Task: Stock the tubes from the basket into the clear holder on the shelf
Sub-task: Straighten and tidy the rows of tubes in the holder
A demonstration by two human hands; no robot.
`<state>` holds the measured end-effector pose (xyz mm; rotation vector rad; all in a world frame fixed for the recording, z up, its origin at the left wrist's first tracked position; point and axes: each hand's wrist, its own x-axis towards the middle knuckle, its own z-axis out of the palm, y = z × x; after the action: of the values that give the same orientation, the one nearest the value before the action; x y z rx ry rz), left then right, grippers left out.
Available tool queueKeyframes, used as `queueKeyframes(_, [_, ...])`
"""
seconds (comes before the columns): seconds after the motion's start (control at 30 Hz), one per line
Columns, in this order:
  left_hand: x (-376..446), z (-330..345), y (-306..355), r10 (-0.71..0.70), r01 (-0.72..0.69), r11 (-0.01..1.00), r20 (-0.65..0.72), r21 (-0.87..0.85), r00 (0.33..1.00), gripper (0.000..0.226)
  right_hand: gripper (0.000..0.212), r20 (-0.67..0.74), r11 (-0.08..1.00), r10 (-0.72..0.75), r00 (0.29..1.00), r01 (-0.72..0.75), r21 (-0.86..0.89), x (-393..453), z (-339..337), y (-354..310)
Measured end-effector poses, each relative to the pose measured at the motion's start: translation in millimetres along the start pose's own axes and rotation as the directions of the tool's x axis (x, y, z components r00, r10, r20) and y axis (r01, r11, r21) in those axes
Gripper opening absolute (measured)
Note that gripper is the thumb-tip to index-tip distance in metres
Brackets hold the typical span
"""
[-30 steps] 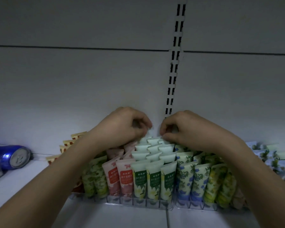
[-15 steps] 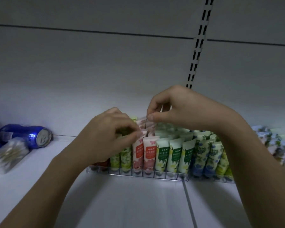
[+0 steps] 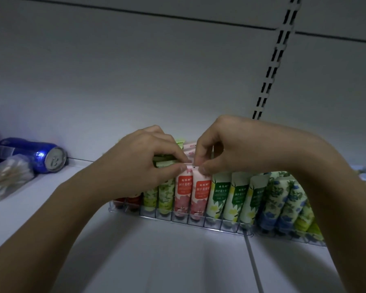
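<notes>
1. The white shelf (image 3: 156, 261) carries the clear holder (image 3: 178, 217) along its back, with tubes standing upright in its slots.
2. The left hand (image 3: 140, 163) pinches the top edge of a pink tube (image 3: 183, 191) in the front row.
3. The right hand (image 3: 226, 149) pinches the top of the neighbouring pink tube (image 3: 201, 193), fingertips nearly touching the left's.
4. Far left, a blue can (image 3: 38, 154) lies on its side.
</notes>
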<state>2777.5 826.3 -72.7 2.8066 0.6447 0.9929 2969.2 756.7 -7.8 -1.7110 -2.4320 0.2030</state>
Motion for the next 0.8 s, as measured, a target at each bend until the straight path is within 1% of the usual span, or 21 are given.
queueKeyframes(0.2, [0, 0, 1, 0.037, -0.038, 0.999, 0.019, 0.034, 0.999, 0.024, 0.004, -0.026, 1.0, -0.001, 1.0, 0.001, 0.002, 0, 2, 2])
queueKeyframes(0.27, [1, -2, 3, 0.049, -0.049, 0.997, 0.0, 0.056, 0.999, 0.024, 0.003, -0.028, 1.0, -0.003, 1.0, 0.003, 0.011, 0, 0, 2])
queueKeyframes(0.33, [5, -12, 8, 0.022, -0.022, 1.0, -0.031, -0.009, 0.999, 0.023, 0.004, -0.044, 0.999, 0.002, 0.999, 0.0, 0.04, -3, -6, 2])
queueKeyframes(0.4, [19, -29, 10, -0.035, 0.033, 0.998, -0.019, -0.053, 0.999, 0.02, 0.007, -0.11, 0.999, 0.013, 0.994, -0.007, 0.054, -6, -13, 7])
queueKeyframes(0.5, [51, -52, 11, -0.073, 0.071, 0.997, 0.118, 0.021, 0.99, 0.019, 0.005, -0.181, 0.999, 0.018, 0.983, -0.011, 0.039, -6, -17, 14])
queueKeyframes(0.57, [65, -55, 12, -0.083, 0.08, 0.997, 0.216, 0.021, 0.973, 0.016, 0.004, -0.167, 0.999, 0.028, 0.985, -0.022, 0.04, -3, -16, 16])
queueKeyframes(0.7, [73, -43, 5, -0.059, 0.071, 0.997, 0.376, -0.017, 0.925, 0.006, 0.002, -0.12, 0.997, 0.053, 0.991, -0.047, 0.058, 3, -9, 22])
queueKeyframes(0.8, [75, -35, -1, -0.053, 0.09, 0.994, 0.433, -0.066, 0.9, 0.006, 0.002, -0.102, 0.996, 0.077, 0.992, -0.071, 0.059, 6, -7, 27])
